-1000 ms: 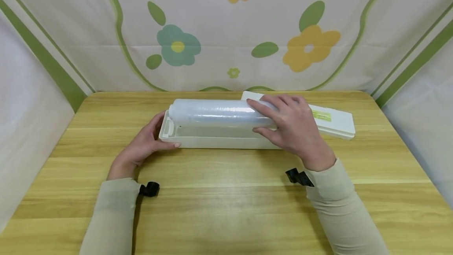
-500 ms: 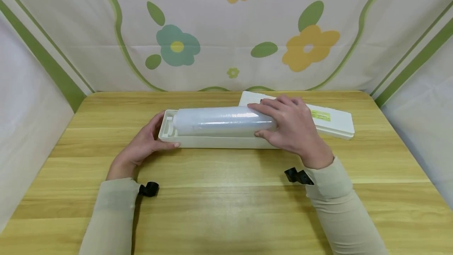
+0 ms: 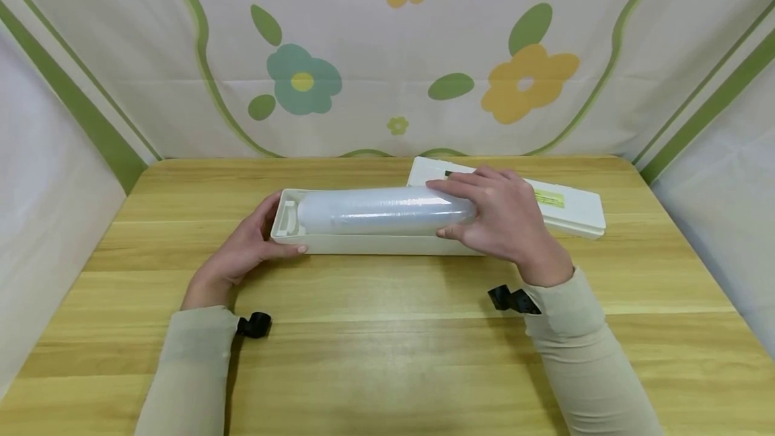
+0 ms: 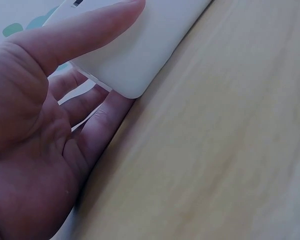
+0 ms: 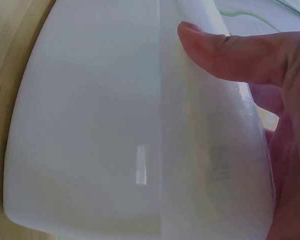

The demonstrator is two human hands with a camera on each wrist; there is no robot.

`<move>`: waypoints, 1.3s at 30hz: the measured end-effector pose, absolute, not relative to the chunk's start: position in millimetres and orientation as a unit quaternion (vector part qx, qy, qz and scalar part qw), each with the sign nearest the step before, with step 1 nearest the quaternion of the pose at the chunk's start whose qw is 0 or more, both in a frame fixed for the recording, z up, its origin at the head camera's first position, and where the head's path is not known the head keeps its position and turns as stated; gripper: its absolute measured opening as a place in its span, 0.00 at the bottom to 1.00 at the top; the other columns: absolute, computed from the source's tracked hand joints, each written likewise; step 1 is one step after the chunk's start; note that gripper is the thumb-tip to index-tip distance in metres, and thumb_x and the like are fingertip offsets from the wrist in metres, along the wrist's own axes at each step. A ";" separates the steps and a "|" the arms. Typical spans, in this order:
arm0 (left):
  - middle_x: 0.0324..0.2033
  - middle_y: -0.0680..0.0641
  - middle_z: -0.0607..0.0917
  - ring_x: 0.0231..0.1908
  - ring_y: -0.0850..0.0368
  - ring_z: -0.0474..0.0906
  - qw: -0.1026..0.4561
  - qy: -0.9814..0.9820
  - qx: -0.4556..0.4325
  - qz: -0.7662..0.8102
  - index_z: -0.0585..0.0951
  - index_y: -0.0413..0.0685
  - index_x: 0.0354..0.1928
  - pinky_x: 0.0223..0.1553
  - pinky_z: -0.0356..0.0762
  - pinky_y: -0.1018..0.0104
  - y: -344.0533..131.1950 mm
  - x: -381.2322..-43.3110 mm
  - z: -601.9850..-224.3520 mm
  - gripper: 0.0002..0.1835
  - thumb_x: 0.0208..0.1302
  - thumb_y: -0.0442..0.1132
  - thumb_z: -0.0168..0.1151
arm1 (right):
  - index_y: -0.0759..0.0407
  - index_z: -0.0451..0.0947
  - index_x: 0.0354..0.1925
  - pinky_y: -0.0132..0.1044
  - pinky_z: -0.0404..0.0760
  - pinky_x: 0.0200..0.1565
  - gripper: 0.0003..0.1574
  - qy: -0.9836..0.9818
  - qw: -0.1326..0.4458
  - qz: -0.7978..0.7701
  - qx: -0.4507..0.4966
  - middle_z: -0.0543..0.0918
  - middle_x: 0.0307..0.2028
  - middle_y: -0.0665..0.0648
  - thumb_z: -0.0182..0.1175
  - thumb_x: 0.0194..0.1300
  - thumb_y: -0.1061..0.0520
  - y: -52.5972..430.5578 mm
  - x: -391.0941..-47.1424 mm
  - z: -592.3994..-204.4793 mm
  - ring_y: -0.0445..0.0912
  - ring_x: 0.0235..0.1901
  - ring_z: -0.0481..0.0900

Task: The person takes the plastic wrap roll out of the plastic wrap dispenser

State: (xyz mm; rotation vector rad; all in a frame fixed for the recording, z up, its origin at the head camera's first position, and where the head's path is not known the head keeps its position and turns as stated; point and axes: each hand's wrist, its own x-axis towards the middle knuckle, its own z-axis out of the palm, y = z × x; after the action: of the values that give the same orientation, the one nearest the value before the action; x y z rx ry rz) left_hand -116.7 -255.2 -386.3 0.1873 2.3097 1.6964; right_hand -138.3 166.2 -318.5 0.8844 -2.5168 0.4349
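A roll of cling film lies in a long white box, its left end down inside the walls and its right part under my right hand. My right hand grips the roll from above, thumb at the front and fingers over the back; the right wrist view shows the thumb on the film roll above the box wall. With my left hand I hold the box's left end, thumb along the front wall and fingers behind. In the left wrist view the left hand wraps the box corner.
Behind my right hand a white lid with a yellow-green label lies askew on the wooden table. A flower-patterned cloth hangs along the table's back edge. A black camera mount sits at each wrist.
The roll has gone down from above the box's back rim into the box, my right hand gripping it throughout. My left hand stays on the box end.
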 end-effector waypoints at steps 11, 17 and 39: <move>0.70 0.49 0.72 0.65 0.50 0.70 0.132 0.796 0.066 0.587 0.58 0.65 0.84 0.61 0.75 0.71 -253.4 -118.5 -388.9 0.56 0.60 0.35 0.82 | 0.40 0.90 0.60 0.50 0.84 0.46 0.45 -0.893 0.249 0.162 0.338 0.93 0.52 0.54 0.88 0.39 0.42 172.7 -139.1 -316.3 0.54 0.50 0.89; 0.70 0.50 0.72 0.65 0.50 0.71 0.130 0.793 0.066 0.592 0.57 0.64 0.84 0.62 0.75 0.70 -252.8 -118.9 -390.1 0.57 0.60 0.33 0.82 | 0.40 0.90 0.59 0.50 0.84 0.42 0.44 -0.884 0.265 0.192 0.334 0.94 0.50 0.52 0.89 0.39 0.45 180.3 -136.2 -312.6 0.54 0.47 0.90; 0.74 0.47 0.70 0.67 0.50 0.68 0.132 0.800 0.057 0.583 0.55 0.65 0.85 0.63 0.71 0.72 -253.3 -118.0 -389.0 0.59 0.59 0.35 0.83 | 0.42 0.90 0.59 0.50 0.82 0.45 0.45 -0.868 0.288 0.211 0.344 0.94 0.48 0.53 0.88 0.38 0.46 222.0 -119.3 -307.4 0.54 0.47 0.88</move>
State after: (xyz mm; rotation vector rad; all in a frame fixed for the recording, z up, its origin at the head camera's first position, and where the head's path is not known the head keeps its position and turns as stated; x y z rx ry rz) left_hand -118.0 -253.3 -389.0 0.1661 2.3224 1.6911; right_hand -119.3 222.0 -307.4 0.9187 -2.3184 0.5645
